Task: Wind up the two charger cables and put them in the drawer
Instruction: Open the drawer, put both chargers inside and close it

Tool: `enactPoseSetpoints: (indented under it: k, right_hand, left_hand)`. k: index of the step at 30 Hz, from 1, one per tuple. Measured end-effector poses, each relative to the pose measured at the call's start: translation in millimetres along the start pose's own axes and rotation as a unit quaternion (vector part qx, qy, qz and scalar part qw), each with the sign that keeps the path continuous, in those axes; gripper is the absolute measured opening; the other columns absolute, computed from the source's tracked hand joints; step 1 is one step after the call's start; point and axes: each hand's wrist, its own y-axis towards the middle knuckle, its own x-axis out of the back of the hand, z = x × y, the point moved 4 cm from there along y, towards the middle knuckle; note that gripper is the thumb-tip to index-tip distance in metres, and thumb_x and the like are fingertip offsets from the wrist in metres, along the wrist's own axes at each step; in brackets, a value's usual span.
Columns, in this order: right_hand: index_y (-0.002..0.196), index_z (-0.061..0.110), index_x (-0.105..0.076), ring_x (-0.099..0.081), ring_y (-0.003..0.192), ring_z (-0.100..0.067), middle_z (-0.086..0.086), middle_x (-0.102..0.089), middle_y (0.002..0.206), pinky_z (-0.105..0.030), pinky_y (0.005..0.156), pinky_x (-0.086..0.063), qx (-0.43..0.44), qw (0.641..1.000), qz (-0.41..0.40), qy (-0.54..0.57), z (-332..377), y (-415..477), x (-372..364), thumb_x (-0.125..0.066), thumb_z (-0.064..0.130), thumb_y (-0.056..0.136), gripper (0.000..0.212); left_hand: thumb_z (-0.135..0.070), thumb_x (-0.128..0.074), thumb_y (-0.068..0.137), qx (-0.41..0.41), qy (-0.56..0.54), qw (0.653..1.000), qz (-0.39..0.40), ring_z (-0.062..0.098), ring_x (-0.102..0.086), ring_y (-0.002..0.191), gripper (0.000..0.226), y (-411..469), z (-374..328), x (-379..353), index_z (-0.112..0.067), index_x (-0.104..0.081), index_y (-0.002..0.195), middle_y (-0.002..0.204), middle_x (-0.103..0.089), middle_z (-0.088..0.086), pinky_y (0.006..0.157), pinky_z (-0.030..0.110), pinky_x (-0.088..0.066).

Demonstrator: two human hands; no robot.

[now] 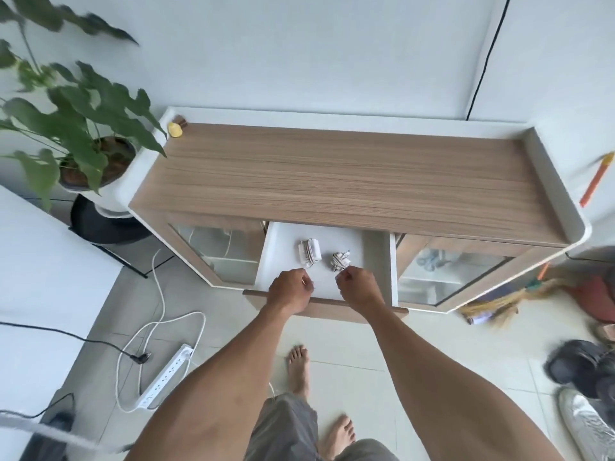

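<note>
The white drawer (283,241) of a wooden cabinet stands pulled out. Two wound cables lie inside it: a white coil (310,252) on the left and a striped grey-white bundle (339,260) on the right. My left hand (290,290) hovers over the drawer's front part, fingers curled, just below the white coil. My right hand (358,287) has its fingertips at the lower end of the striped bundle; whether it still pinches it is hard to tell. Both forearms reach in from below.
The cabinet's wooden top (332,174) holds a small yellow object (175,129) at its back left corner. A potted plant (83,138) stands to the left. A white power strip (163,377) with cords lies on the tiled floor. Shoes and a broom lie at right.
</note>
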Motion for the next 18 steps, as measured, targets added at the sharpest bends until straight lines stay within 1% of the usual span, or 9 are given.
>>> enactPoseSetpoints:
  k: [3,6,7,9,10,12,14,16,18]
  right_hand:
    - [0.08,0.011,-0.064,-0.065,0.079,-0.033,-0.013,-0.07,0.084,-0.04,0.071,-0.056,-0.005,1.0,-0.002,0.023,-4.2,-7.9,5.2,-0.048,0.023,0.085,0.021]
    - [0.084,0.009,-0.063,-0.065,0.07,-0.028,-0.01,-0.068,0.081,-0.034,0.062,-0.057,-0.072,0.987,0.0,0.145,-11.1,-17.3,8.0,-0.048,0.019,0.087,0.018]
    - [0.085,0.007,-0.061,-0.062,0.063,-0.024,-0.009,-0.065,0.078,-0.029,0.055,-0.053,-0.119,0.968,0.0,0.221,-15.6,-21.6,6.8,-0.047,0.014,0.089,0.016]
    - [0.082,0.005,-0.056,-0.055,0.059,-0.019,-0.008,-0.057,0.074,-0.029,0.052,-0.05,-0.229,0.904,-0.002,0.362,-27.8,-31.7,1.0,-0.043,0.009,0.09,0.016]
    - [0.079,0.005,-0.053,-0.054,0.059,-0.019,-0.009,-0.054,0.073,-0.03,0.054,-0.05,-0.27,0.874,-0.009,0.404,-34.9,-36.2,-2.1,-0.042,0.009,0.09,0.016]
    - [0.082,0.003,-0.049,-0.053,0.061,-0.021,-0.011,-0.048,0.076,-0.032,0.059,-0.052,-0.321,0.833,-0.019,0.449,-45.9,-42.6,-8.7,-0.042,0.009,0.091,0.013]
    - [0.084,0.005,-0.046,-0.052,0.064,-0.023,-0.012,-0.044,0.08,-0.034,0.071,-0.055,-0.351,0.802,-0.032,0.482,-50.6,-45.3,-13.2,-0.043,0.009,0.092,0.01]
    - [0.076,0.006,-0.042,-0.049,0.065,-0.022,-0.011,-0.041,0.078,-0.034,0.089,-0.052,-0.375,0.767,-0.046,0.519,-53.4,-43.5,-16.7,-0.044,0.009,0.093,0.018]
    - [0.074,0.006,-0.041,-0.045,0.063,-0.022,-0.01,-0.039,0.075,-0.031,0.093,-0.047,-0.382,0.741,-0.053,0.55,-52.9,-35.5,-19.5,-0.045,0.012,0.094,0.021]
  left_hand:
    - [-0.027,-0.054,0.088,0.019,-0.025,0.999,-0.006,0.028,-0.066,0.094,0.012,-12.9,0.4,1.3,-0.021,-0.064,0.087,0.096,-0.073,0.004,0.08,0.032,-0.051]
    - [-0.028,-0.055,0.088,0.1,-0.153,0.983,-0.011,0.026,-0.065,0.091,0.026,-24.3,8.5,-2.6,-0.019,-0.057,0.112,0.092,-0.069,0.003,0.079,0.03,-0.048]
    - [-0.028,-0.055,0.088,0.149,-0.237,0.96,-0.015,0.026,-0.065,0.084,0.036,-28.3,12.9,-4.7,-0.018,-0.051,0.122,0.092,-0.066,0.004,0.077,0.032,-0.05]
    - [-0.026,-0.054,0.091,0.251,-0.389,0.886,-0.025,0.022,-0.061,0.067,0.044,-34.6,23.8,-12.2,-0.015,-0.04,0.132,0.094,-0.06,0.007,0.063,0.031,-0.049]
    - [-0.025,-0.053,0.093,0.282,-0.429,0.858,-0.025,0.02,-0.058,0.062,0.045,-36.4,28.4,-16.5,-0.012,-0.039,0.134,0.093,-0.057,0.007,0.059,0.029,-0.047]
    - [-0.024,-0.051,0.094,0.313,-0.467,0.827,-0.024,0.019,-0.057,0.06,0.041,-38.2,34.7,-22.6,-0.008,-0.042,0.131,0.087,-0.053,0.006,0.054,0.027,-0.046]
    - [-0.023,-0.052,0.094,0.334,-0.502,0.797,-0.036,0.02,-0.057,0.061,0.035,-35.9,40.2,-26.2,-0.005,-0.047,0.124,0.087,-0.052,0.007,0.055,0.03,-0.05]
    - [-0.024,-0.051,0.095,0.352,-0.541,0.763,-0.039,0.021,-0.058,0.068,0.029,-30.3,44.5,-29.4,-0.009,-0.049,0.119,0.099,-0.055,0.011,0.062,0.033,-0.053]
    - [-0.027,-0.047,0.097,0.364,-0.572,0.734,-0.034,0.021,-0.059,0.071,0.023,-22.8,47.5,-31.0,-0.012,-0.051,0.114,0.103,-0.054,0.013,0.07,0.036,-0.055]
